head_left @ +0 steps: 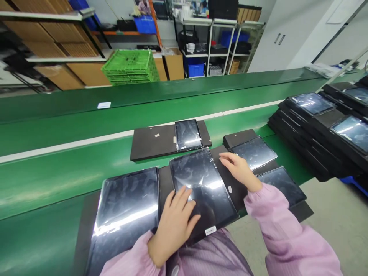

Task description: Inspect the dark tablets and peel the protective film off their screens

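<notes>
A large dark glass panel (201, 172) lies tilted before me, a white label on its near edge. My left hand (178, 218) rests on its lower left, fingers spread, holding nothing. Just right of this panel is my right hand (238, 170), over a black foam board (225, 178); its fingers stretch loosely to the left with nothing visible in them. Another large glass panel (129, 203) lies on the left, partly behind my left sleeve. A smaller panel (188, 134) sits on a black foam tray (152, 143) beyond.
Two smaller panels, one farther (254, 152) and one nearer (281, 186), lie at right. Stacked black trays (301, 142) stand beyond them. The green conveyor surface (71, 161) runs across; a white card (104, 105) lies at its far side. Green crates (130, 65) stand behind.
</notes>
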`<state>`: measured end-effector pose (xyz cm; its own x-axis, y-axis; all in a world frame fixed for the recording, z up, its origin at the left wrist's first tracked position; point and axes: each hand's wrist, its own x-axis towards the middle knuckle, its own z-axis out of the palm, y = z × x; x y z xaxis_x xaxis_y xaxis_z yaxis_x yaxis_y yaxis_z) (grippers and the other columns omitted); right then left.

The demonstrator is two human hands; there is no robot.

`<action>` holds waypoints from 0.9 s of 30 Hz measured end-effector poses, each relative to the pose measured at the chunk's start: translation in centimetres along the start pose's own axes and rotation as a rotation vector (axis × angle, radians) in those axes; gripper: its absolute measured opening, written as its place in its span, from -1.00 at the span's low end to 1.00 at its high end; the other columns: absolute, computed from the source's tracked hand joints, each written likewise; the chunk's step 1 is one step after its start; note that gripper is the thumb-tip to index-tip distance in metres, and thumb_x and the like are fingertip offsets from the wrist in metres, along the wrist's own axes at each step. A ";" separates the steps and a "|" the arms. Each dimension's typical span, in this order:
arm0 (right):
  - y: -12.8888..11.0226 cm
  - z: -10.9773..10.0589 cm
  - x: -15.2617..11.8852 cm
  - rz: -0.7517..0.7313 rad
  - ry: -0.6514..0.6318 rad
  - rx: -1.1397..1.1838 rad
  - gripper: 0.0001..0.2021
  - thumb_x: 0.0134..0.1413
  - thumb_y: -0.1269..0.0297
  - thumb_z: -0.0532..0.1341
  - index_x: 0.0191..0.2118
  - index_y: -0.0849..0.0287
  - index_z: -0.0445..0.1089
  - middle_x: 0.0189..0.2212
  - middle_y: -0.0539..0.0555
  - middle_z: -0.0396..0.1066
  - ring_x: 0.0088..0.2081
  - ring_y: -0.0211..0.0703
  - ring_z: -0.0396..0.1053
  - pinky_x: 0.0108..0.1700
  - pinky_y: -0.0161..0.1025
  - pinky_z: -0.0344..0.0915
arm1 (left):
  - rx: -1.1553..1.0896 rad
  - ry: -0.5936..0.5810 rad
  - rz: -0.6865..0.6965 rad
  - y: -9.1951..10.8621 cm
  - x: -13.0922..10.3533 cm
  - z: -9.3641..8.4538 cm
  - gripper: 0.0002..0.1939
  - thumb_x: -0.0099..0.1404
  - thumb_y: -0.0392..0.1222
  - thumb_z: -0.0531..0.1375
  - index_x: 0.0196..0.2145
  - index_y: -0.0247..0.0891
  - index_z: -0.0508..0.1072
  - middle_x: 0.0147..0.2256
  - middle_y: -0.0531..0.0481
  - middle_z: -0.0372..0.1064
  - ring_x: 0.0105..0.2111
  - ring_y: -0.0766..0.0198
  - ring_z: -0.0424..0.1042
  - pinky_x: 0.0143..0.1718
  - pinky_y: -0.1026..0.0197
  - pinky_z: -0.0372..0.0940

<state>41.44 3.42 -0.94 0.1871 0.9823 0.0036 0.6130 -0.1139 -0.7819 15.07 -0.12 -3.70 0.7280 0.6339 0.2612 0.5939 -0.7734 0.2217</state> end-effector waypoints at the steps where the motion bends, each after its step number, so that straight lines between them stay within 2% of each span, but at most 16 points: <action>1: -0.1 0.5 1.9 -0.082 0.005 -0.143 -0.77 0.13 0.33 0.10 -0.12 0.16 0.41 -0.19 0.11 0.45 -0.12 -0.06 0.32 -0.01 -0.06 0.23 | 0.039 0.010 -0.047 -0.6 -0.2 0.0 -0.81 0.22 -0.20 0.16 -0.20 -0.27 0.33 0.03 -0.25 0.29 0.09 -0.14 0.20 -0.01 -0.27 0.15; 4: -0.2 2.0 6.7 -0.208 -0.061 -0.335 -0.78 0.09 0.36 0.17 -0.12 0.20 0.44 -0.06 0.19 0.39 0.01 0.10 0.22 0.06 0.10 0.15 | 0.084 0.007 -0.088 -1.8 -0.8 0.2 -0.76 0.25 -0.18 0.12 -0.12 -0.27 0.30 0.07 -0.26 0.28 0.10 -0.14 0.22 -0.03 -0.34 0.18; 7: -0.1 3.2 9.4 -0.286 -0.174 -0.311 -0.90 0.00 0.41 0.26 -0.30 0.16 0.49 -0.14 0.13 0.44 -0.05 0.05 0.29 0.01 0.05 0.22 | 0.033 0.024 -0.082 -2.4 -0.9 0.2 -0.75 0.26 -0.20 0.11 -0.09 -0.25 0.28 0.02 -0.21 0.35 0.04 -0.05 0.31 -0.04 -0.28 0.25; 11: -0.6 3.4 8.9 -0.407 -0.172 -0.288 -0.89 0.05 0.46 0.22 -0.46 0.18 0.43 -0.16 0.13 0.43 -0.04 0.01 0.26 0.04 0.01 0.20 | -0.131 0.102 -0.236 -2.8 -0.5 0.2 -0.63 0.26 -0.25 0.09 0.04 -0.20 0.20 -0.08 -0.10 0.45 -0.06 0.08 0.42 -0.10 -0.06 0.37; 13: -1.6 2.6 6.9 -0.506 -0.180 -0.250 -0.85 0.12 0.42 0.16 -0.45 0.18 0.41 -0.19 0.14 0.44 -0.03 0.02 0.25 0.07 0.07 0.15 | -0.279 0.125 -0.375 -2.9 -0.5 0.2 -0.45 0.28 -0.26 0.07 0.19 -0.15 0.00 -0.14 -0.03 0.48 -0.08 0.15 0.43 -0.14 0.04 0.40; 14: -2.4 1.9 5.6 -0.568 -0.237 -0.210 -0.83 0.15 0.40 0.13 -0.44 0.17 0.39 -0.21 0.12 0.44 -0.04 0.00 0.26 0.08 0.07 0.13 | -0.358 0.140 -0.445 -2.8 -0.5 0.2 -0.37 0.30 -0.26 0.05 0.25 -0.14 -0.14 -0.16 -0.01 0.50 -0.08 0.18 0.43 -0.14 0.07 0.40; 15: -3.2 1.0 4.0 -0.611 -0.363 -0.131 -0.82 0.19 0.37 0.09 -0.40 0.15 0.39 -0.26 0.08 0.45 -0.12 -0.09 0.32 0.09 0.04 0.13 | -0.427 0.158 -0.508 -2.8 -0.5 0.1 -0.30 0.31 -0.26 0.03 0.27 -0.16 -0.29 -0.18 0.00 0.50 -0.06 0.20 0.42 -0.13 0.10 0.39; 16: -4.0 -0.1 2.5 -0.620 -0.560 -0.060 -0.82 0.22 0.37 0.06 -0.34 0.13 0.39 -0.28 0.03 0.46 -0.20 -0.18 0.37 0.14 0.02 0.08 | -0.480 0.179 -0.546 -2.8 -0.6 -0.1 -0.27 0.33 -0.26 0.01 0.28 -0.17 -0.37 -0.18 -0.01 0.51 -0.06 0.21 0.41 -0.12 0.11 0.39; 17: -4.7 -1.2 1.0 -0.623 -0.759 0.003 -0.79 0.24 0.37 0.04 -0.35 0.11 0.39 -0.29 -0.01 0.47 -0.22 -0.23 0.39 0.18 -0.01 0.05 | -0.514 0.192 -0.536 -2.8 -0.7 -0.3 -0.29 0.33 -0.25 0.01 0.29 -0.14 -0.34 -0.18 -0.02 0.51 -0.08 0.22 0.43 -0.10 0.11 0.38; 19: -5.2 -3.4 -1.5 -0.558 -1.028 0.166 -0.78 0.25 0.30 0.04 -0.34 0.09 0.41 -0.28 -0.01 0.50 -0.20 -0.24 0.42 0.15 -0.12 0.10 | -0.554 0.167 -0.402 -2.8 -1.1 -1.1 -0.48 0.31 -0.27 0.06 0.19 -0.03 0.06 -0.24 0.04 0.52 -0.14 0.24 0.46 -0.04 0.10 0.34; 20: -4.9 -4.3 -2.4 -0.513 -1.073 0.264 -0.78 0.25 0.24 0.04 -0.33 0.06 0.41 -0.29 -0.02 0.51 -0.20 -0.23 0.44 0.14 -0.14 0.13 | -0.577 0.129 -0.314 -2.8 -1.3 -1.5 -0.62 0.29 -0.29 0.09 0.04 -0.01 0.27 -0.30 0.09 0.53 -0.19 0.26 0.48 0.00 0.09 0.31; 21: -4.2 -4.9 -3.1 -0.460 -1.019 0.351 -0.78 0.25 0.18 0.04 -0.30 0.04 0.41 -0.30 -0.02 0.52 -0.19 -0.20 0.44 0.10 -0.15 0.18 | -0.609 0.086 -0.241 -2.8 -1.6 -2.0 -0.76 0.28 -0.31 0.10 -0.14 -0.03 0.39 -0.35 0.13 0.52 -0.23 0.28 0.49 0.04 0.09 0.28; 23: -2.1 -5.3 -4.0 -0.359 -0.692 0.381 -0.81 0.25 0.18 0.05 -0.24 0.00 0.40 -0.28 0.00 0.51 -0.14 -0.13 0.43 0.06 -0.10 0.22 | -0.688 0.018 -0.220 -2.9 -2.2 -2.8 -0.85 0.28 -0.30 0.10 -0.35 -0.09 0.43 -0.40 0.14 0.51 -0.23 0.27 0.49 0.05 0.10 0.28; 25: 0.1 -4.7 -4.6 -0.347 -0.348 0.187 -0.85 0.21 0.31 0.08 -0.21 -0.01 0.39 -0.18 0.05 0.48 -0.05 -0.06 0.36 0.03 -0.03 0.22 | -0.783 -0.026 -0.373 -3.0 -2.9 -3.0 -0.81 0.31 -0.25 0.05 -0.38 -0.12 0.44 -0.31 0.06 0.52 -0.18 0.22 0.48 -0.05 0.16 0.36; 26: 0.9 -4.2 -4.9 -0.383 -0.269 0.055 -0.82 0.18 0.40 0.08 -0.21 0.01 0.39 -0.13 0.06 0.45 0.00 -0.03 0.31 0.03 0.01 0.20 | -0.826 -0.022 -0.464 -3.2 -3.1 -2.9 -0.80 0.32 -0.23 0.03 -0.36 -0.13 0.44 -0.26 0.03 0.52 -0.16 0.20 0.47 -0.11 0.19 0.39; 27: 1.5 -3.6 -5.3 -0.444 -0.264 -0.057 -0.78 0.15 0.47 0.08 -0.21 0.02 0.39 -0.10 0.06 0.44 0.03 -0.02 0.28 0.03 0.04 0.18 | -0.860 0.001 -0.549 -3.4 -3.3 -2.6 -0.81 0.33 -0.21 0.02 -0.30 -0.13 0.44 -0.22 0.01 0.51 -0.15 0.17 0.47 -0.17 0.21 0.42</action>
<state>44.19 -2.53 0.11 -0.2963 0.9409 0.1642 0.6312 0.3219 -0.7057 9.79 0.44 -2.90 0.4284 0.9002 -0.0788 0.3979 -0.1097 0.9108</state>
